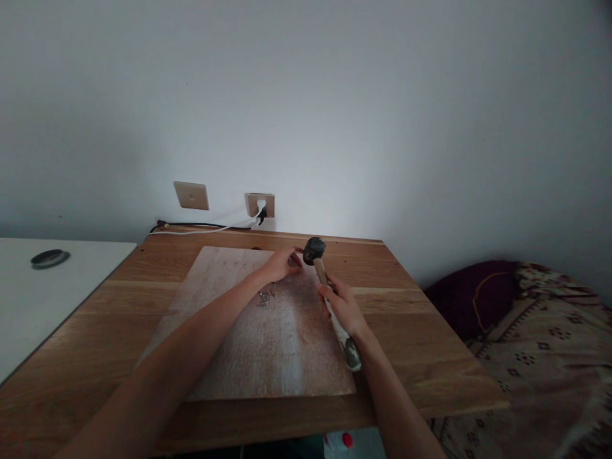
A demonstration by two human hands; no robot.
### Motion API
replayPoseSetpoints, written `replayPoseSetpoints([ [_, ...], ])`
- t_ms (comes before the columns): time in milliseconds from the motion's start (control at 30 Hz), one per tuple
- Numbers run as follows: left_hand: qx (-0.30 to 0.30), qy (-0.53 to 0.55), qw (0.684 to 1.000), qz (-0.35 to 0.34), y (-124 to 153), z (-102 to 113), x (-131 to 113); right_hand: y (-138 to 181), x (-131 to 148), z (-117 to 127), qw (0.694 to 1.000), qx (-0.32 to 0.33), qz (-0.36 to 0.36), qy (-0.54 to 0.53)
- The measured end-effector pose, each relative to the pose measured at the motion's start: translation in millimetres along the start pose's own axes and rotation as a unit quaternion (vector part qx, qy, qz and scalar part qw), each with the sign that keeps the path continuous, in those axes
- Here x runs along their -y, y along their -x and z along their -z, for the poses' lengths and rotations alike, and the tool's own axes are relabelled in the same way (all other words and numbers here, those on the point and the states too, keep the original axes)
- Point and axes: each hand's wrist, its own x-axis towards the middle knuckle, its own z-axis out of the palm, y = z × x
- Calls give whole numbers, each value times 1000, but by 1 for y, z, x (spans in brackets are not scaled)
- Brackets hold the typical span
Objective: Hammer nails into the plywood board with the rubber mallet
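A hammer with a thick black head and a pale wooden handle [339, 331], stained dark near its end, is gripped in my right hand [342, 303]. Its head is raised at the right of my left hand [283, 262]. That hand is at the far right part of a worn wooden board [277, 357], its fingers curled in a pinch. Whatever is between those fingertips is too small to make out. Just below the left wrist, several small metal nails [264, 298] lie loose on the board.
The board rests on a wooden table [406, 331]. White and black cables [205, 228] run along its back edge to a wall socket [259, 205]. At left, a white surface [57, 293] carries a dark round object [50, 258]. Patterned bedding [540, 357] lies at right.
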Motion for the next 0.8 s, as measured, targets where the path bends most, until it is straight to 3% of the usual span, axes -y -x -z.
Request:
replayPoseSetpoints([
  [300, 29, 44, 998, 18, -2, -3, -1, 0, -3, -3, 1000, 17, -7, 10],
  [400, 40, 26, 999, 13, -2, 5, -6, 0, -6, -4, 999, 21, -23, 11],
  [533, 70, -78, 994, -40, 8, 41, -20, -1, -9, -5, 1000, 7, -17, 18],
  [667, 153, -216, 960, -95, 39, 80, -35, -1, -9, -5, 1000, 19, -10, 18],
  [800, 160, -335, 922, -116, 71, 80, -44, 0, -6, -4, 1000, 5, 7, 25],
])
